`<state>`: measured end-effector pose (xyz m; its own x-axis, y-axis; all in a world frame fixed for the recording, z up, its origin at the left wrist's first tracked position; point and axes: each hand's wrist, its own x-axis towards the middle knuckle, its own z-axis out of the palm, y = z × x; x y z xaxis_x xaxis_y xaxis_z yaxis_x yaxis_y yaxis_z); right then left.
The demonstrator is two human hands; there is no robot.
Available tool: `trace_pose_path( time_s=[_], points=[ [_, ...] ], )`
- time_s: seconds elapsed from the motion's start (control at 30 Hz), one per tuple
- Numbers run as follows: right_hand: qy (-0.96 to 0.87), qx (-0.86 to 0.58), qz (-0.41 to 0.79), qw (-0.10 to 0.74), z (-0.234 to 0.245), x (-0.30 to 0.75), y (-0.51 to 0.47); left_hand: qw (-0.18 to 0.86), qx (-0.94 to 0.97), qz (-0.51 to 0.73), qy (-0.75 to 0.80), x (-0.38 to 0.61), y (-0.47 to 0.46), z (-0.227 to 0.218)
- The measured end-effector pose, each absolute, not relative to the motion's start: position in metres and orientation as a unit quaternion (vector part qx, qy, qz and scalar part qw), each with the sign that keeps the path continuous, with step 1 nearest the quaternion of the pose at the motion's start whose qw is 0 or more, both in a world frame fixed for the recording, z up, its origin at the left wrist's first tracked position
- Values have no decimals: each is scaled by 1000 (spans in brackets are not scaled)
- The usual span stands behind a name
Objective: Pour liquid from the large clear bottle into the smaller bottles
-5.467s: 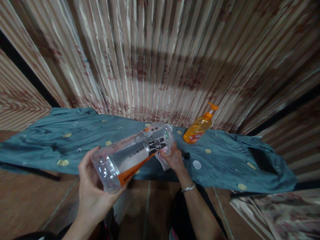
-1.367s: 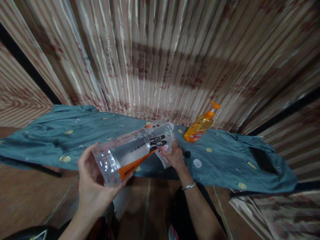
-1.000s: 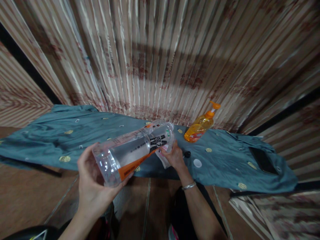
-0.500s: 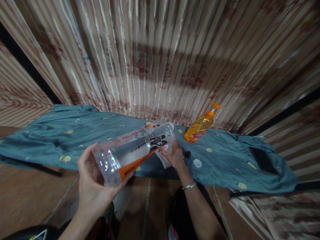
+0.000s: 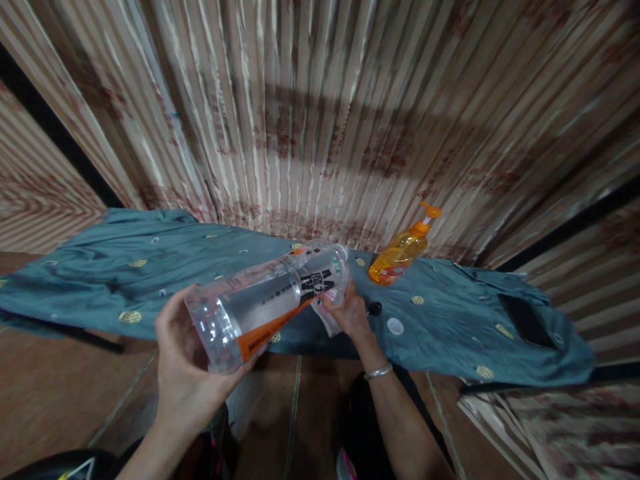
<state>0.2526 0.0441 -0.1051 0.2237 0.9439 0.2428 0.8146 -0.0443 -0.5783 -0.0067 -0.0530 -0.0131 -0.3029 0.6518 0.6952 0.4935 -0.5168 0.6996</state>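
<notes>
A large clear plastic bottle (image 5: pixel 270 300) with an orange and black printed label lies tilted in the air, its neck end up and to the right. My left hand (image 5: pixel 185 360) is closed around its base. Close by the neck end, my right hand (image 5: pixel 350 310) grips a small whitish translucent container (image 5: pixel 327 320) with pink print. The large bottle hides much of this container and some of my right fingers. Just right of that hand, a small black piece (image 5: pixel 374 309) and a white disc (image 5: pixel 395 326) lie on the green cloth (image 5: pixel 450 320).
An orange pump bottle (image 5: pixel 400 253) with amber liquid stands at the back of the cloth-covered table. A dark phone (image 5: pixel 527 322) lies at the right end. Behind the table hangs a striped curtain (image 5: pixel 320 133). Tiled floor (image 5: pixel 270 413) shows in front.
</notes>
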Motion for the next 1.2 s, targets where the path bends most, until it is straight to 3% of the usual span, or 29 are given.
trace_pose_path(
  time_s=[1.2],
  points=[
    [-613,-713,111,321,-104,254,44,76,577,648,491,-4,-55,-8]
  ],
)
